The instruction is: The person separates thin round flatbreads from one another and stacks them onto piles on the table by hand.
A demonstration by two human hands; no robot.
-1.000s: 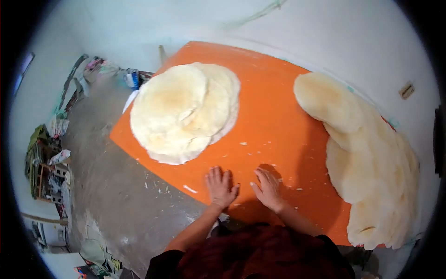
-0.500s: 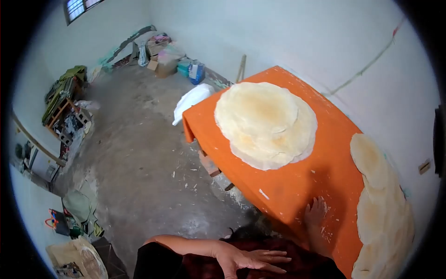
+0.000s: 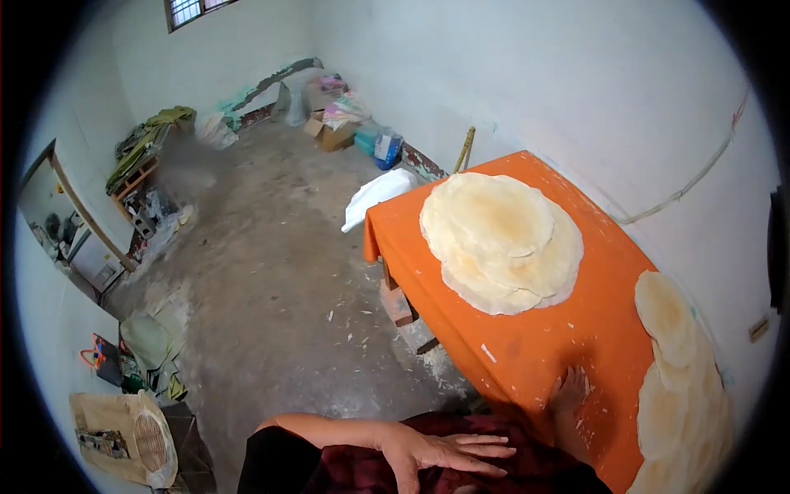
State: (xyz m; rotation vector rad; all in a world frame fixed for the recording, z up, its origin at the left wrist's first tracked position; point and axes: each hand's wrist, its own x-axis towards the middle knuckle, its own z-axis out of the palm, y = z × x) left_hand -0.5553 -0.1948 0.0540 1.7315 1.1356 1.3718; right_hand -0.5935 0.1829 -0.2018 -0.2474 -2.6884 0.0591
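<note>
My left hand [image 3: 448, 452] lies across the dark red garment [image 3: 354, 471] on my front, with its fingers stretched out and nothing in them. On the orange cloth [image 3: 527, 350] covering the table, my right hand [image 3: 568, 391] rests near the edge closest to me, fingers extended and holding nothing. Beyond it, at the table's far end, sits a pile of large round thin flatbreads [image 3: 502, 243], pale with browned centres. More flatbreads [image 3: 679, 395] overlap in a long row down the right side by the wall. Small white flakes are scattered on the cloth near my right hand.
Bricks [image 3: 397, 303] stand under the table's left edge, among crumbs on the concrete floor [image 3: 271, 305]. A white sack [image 3: 380, 196] lies beside the far corner. Cardboard boxes [image 3: 332, 134] and bags line the back wall. A wicker-like round item [image 3: 152, 440] is at lower left.
The view has shifted, so the table and flatbreads appear lower and farther right. My left hand stays on my front and my right hand stays on the cloth.
</note>
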